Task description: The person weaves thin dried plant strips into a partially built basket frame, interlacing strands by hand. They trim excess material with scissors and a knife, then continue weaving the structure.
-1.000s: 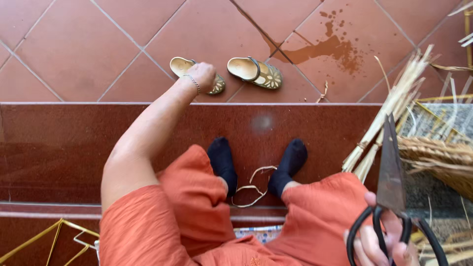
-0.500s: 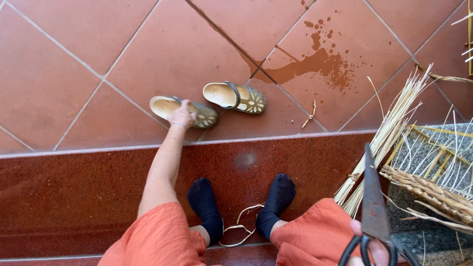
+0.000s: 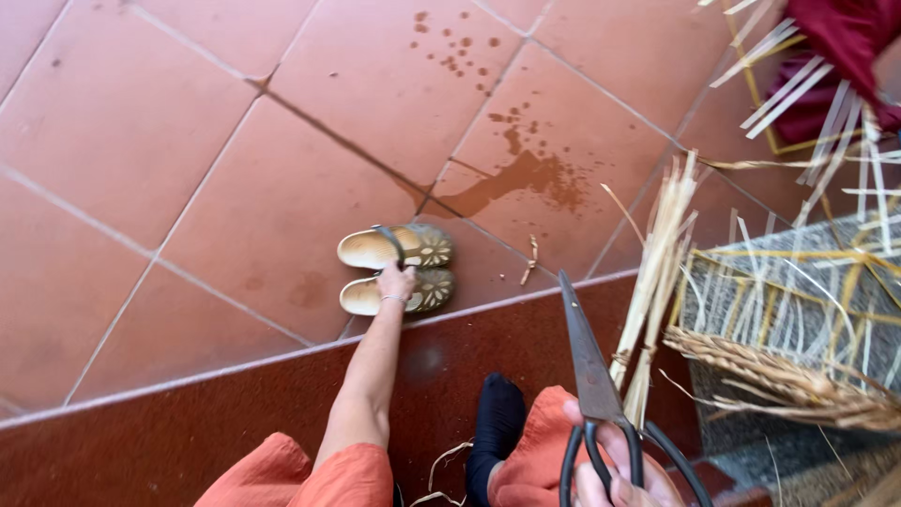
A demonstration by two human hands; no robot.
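The sandals (image 3: 399, 270), now shifted to frame centre, are being gripped by the left hand (image 3: 396, 282); scissors (image 3: 596, 394) are being held by the right hand (image 3: 615, 474) at the lower right.

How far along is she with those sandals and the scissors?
Done: the pair of tan sandals lies side by side on the terracotta floor tiles. In hand: left hand touches them; right hand grips black-handled scissors. Left: straw bundle looks uncut.

Head cam, steep downward, floor (image 3: 235, 216) fairly near
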